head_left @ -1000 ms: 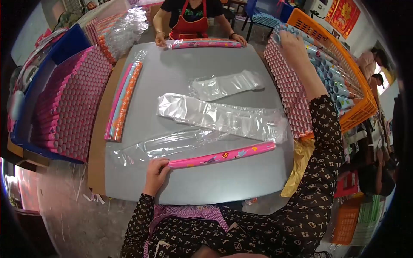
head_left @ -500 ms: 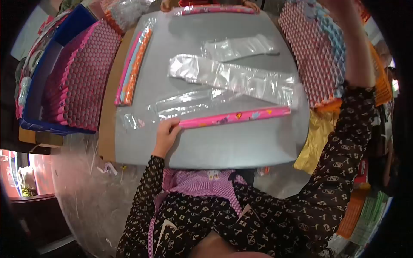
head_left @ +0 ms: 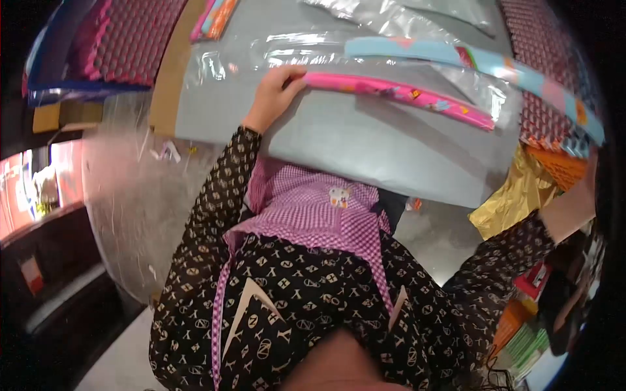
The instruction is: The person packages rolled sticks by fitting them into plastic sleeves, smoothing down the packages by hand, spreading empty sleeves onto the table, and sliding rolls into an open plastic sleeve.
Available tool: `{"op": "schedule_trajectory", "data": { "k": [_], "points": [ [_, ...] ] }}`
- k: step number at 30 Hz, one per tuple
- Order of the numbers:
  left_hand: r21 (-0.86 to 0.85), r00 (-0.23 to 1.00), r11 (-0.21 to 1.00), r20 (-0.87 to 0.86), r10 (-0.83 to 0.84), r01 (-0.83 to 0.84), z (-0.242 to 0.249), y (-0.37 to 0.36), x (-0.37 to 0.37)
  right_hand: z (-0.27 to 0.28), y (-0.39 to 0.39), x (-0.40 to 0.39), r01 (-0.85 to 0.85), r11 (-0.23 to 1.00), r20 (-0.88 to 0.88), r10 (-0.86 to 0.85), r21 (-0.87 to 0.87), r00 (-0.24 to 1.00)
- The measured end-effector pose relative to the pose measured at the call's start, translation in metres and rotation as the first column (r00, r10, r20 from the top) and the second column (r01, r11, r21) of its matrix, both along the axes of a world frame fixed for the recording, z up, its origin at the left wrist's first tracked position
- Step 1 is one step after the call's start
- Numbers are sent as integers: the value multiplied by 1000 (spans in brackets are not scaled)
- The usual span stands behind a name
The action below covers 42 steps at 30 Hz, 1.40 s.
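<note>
My left hand [head_left: 277, 94] is closed round the left end of a pink printed roll [head_left: 404, 93], its thumb and fingers pinching it at the table. Beyond it, a light-blue printed roll [head_left: 486, 62] with coloured patches slants over the table, its right end reaching my right hand [head_left: 587, 179]. That hand is at the far right edge, dim and partly cut off; it appears closed on the roll's end, though its fingers are hardly visible. Clear plastic sleeves [head_left: 287, 49] lie flat behind the pink roll.
A grey table [head_left: 365, 143] stands before me. Pink rolls [head_left: 134, 42] are stacked in a blue crate [head_left: 98, 94] at left; more rolls [head_left: 548, 72] are stacked at right. Gold foil [head_left: 515, 195] hangs near the right corner. Orange and pink rolls [head_left: 215, 19] lie at the table's far left.
My right hand has come down from the stack at upper right, bringing the light-blue roll over the table. My left hand still holds the pink roll, now tilted differently. The view has shifted downward.
</note>
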<state>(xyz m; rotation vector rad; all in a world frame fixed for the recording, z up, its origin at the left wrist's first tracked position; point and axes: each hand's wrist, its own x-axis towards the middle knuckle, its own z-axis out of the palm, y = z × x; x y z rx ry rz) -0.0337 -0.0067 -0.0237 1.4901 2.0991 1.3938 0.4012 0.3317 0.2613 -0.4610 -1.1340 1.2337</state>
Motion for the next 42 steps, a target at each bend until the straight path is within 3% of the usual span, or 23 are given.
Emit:
{"op": "schedule_trajectory", "data": {
  "k": [2,3,6,7,8,10,11,14,17,19,23,24,26,29,32,35,36,38,40,42],
  "points": [
    [-55,998,998,66,-6,9,-7,-1,-4,-67,14,27,-107,972,-15,106,-208,994],
    [-16,1000,1000,-5,-4,3,-10,-1,-6,-101,15,38,-165,936,-40,161,-312,986],
    [-8,997,1000,75,-20,21,-4,0,-4,-206,4,59,-452,700,-217,403,-553,889],
    [21,999,999,-4,-34,34,-9,0,-7,-222,-21,34,-124,751,-63,109,-649,992],
    [8,999,999,-6,-37,37,-11,-1,-6,-245,-27,32,-123,743,-67,105,-658,992],
    [6,1000,1000,24,-7,7,-12,0,-5,-285,-40,31,-232,613,-302,-10,-755,953],
    [2,1000,1000,20,-15,15,-13,1,-6,-298,-43,31,-230,612,-305,-19,-757,952],
    [41,998,998,41,-49,47,-16,2,-10,-309,-50,22,-239,594,-334,-53,-768,941],
    [1,991,999,125,-54,55,-11,-1,-10,-314,-43,24,-159,572,-247,-80,-804,966],
    [-42,992,992,52,-118,120,-10,-4,-14,-322,-29,32,-158,571,-247,-81,-806,966],
    [-98,990,986,66,-128,134,-3,-5,-14,-329,-19,36,-113,558,-169,-50,-822,984],
    [-69,985,984,70,-158,162,-5,-5,-15,-338,-23,36,-58,678,-5,80,-733,997],
    [-35,980,982,72,-185,188,-9,-5,-19,-343,-17,37,-34,788,179,181,-614,967],
    [31,974,978,89,-206,204,-8,-6,-20,-334,-11,24,-31,565,-34,6,-825,999],
    [32,967,973,108,-233,230,-6,-9,-24,-325,-23,8,2,590,-44,-64,-807,997],
    [-46,945,945,60,-322,325,-5,-13,-33,-326,-28,9,57,601,86,19,-797,996],
    [-77,937,934,50,-347,350,-4,-14,-34,-333,-29,14,69,709,210,113,-702,971],
    [-102,927,921,42,-373,376,0,-15,-35,-347,-29,23,62,806,346,182,-589,920],
    [-157,904,890,57,-424,428,7,-17,-34,-349,-28,20,39,767,264,172,-641,949],
    [-225,901,883,-50,-432,411,10,-18,-33,-347,-26,21,33,720,194,142,-693,971]
  ]
}}
